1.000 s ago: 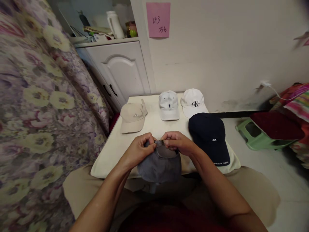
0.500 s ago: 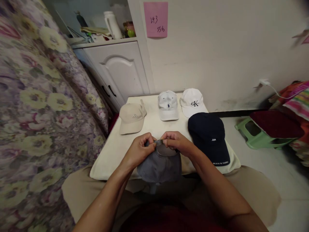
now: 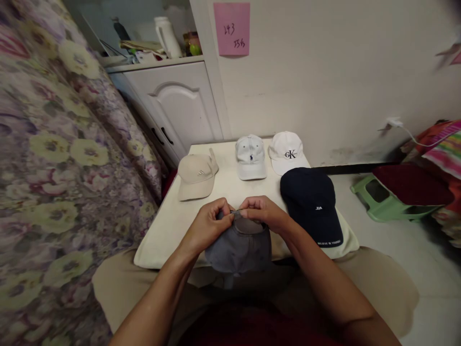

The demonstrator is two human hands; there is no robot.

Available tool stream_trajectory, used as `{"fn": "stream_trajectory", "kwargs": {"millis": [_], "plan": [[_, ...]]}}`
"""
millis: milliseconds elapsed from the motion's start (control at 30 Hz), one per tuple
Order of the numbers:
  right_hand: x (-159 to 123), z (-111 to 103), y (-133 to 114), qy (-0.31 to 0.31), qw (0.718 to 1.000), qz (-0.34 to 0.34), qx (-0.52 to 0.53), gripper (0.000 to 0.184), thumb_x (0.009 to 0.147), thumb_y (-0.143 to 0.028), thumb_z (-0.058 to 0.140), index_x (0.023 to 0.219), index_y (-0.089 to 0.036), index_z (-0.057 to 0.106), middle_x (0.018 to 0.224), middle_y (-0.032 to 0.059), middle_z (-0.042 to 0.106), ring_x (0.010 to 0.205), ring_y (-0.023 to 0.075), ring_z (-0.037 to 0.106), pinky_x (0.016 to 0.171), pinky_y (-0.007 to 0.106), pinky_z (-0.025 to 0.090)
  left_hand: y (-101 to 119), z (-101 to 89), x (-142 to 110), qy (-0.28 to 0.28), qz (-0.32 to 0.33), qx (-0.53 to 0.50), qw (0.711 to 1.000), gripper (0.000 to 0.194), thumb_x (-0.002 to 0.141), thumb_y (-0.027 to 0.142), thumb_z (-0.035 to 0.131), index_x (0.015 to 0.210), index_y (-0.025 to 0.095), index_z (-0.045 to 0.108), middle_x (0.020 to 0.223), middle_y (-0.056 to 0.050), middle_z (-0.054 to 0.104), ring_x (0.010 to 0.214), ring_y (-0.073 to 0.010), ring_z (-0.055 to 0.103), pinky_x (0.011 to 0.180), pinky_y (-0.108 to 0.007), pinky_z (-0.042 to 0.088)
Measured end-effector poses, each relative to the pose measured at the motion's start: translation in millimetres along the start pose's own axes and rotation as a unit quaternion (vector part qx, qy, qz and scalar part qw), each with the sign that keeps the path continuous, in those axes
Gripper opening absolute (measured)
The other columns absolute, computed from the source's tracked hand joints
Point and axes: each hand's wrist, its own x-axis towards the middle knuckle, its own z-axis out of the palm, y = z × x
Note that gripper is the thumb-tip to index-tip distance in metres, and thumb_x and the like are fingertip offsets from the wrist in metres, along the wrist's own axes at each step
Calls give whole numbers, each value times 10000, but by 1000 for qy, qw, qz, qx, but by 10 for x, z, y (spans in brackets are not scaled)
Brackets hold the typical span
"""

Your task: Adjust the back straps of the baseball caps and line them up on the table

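Observation:
A grey baseball cap (image 3: pixel 239 250) is held between my two hands over the near edge of the table, its back opening and strap facing up. My left hand (image 3: pixel 212 221) pinches the strap on the left side. On the other side of the strap, my right hand (image 3: pixel 262 212) pinches it too, close to the left fingertips. Beyond them lie a beige cap (image 3: pixel 196 175) at the left, a pale grey-blue cap (image 3: pixel 250 156) in the middle and a white cap (image 3: pixel 288 151) with black letters. A large navy cap (image 3: pixel 309 202) sits right of my right hand.
The caps lie on a small table with a cream cover (image 3: pixel 165 230), set against the wall. A floral curtain (image 3: pixel 72 168) hangs at the left beside a white cabinet (image 3: pixel 180 101). To the right stands a green stool (image 3: pixel 378 199) with a dark red top.
My right fingers have shifted slightly left along the strap, nearer my left fingers. The grey cap stays almost in place, and the other caps have not moved.

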Motion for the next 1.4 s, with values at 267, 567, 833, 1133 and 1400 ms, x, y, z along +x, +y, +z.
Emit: {"fn": "stream_trajectory", "kwargs": {"millis": [267,567,833,1133,1400], "plan": [[6,102,-17,65,998,-21,7,225,699,-359,690,739,-155,605,499,-84,426,435,57,280,431,215,172,2,-22,-23,17,-32,-15,999,228,790,289,660,696,179,483,680,33,556,600,-101,481,532,-201,345],[0,71,-7,58,998,-30,14,205,708,-343,690,743,-159,607,543,-72,452,451,59,298,439,212,185,98,-94,-74,-42,-55,-49,996,224,763,273,677,952,167,620,828,-14,639,753,-154,576,639,-234,407],[-27,49,-28,18,999,-31,40,216,718,-345,707,753,-155,609,541,-77,434,453,57,295,443,215,176,-42,-240,-141,-55,-85,-68,993,268,877,401,584,1017,185,658,850,-21,644,738,-155,551,619,-233,375],[-20,79,4,-36,994,-20,98,240,703,-350,728,745,-147,607,534,-81,429,444,50,275,439,219,160,22,-85,-111,-84,-72,-145,983,268,757,385,742,830,159,619,740,22,593,632,-98,501,585,-199,347],[-6,57,21,-28,998,-28,58,263,724,-382,731,772,-155,607,525,-84,434,448,54,293,444,213,182,44,22,-115,1,-102,-132,986,284,691,381,776,772,152,630,677,22,607,584,-107,512,557,-213,352]]}}
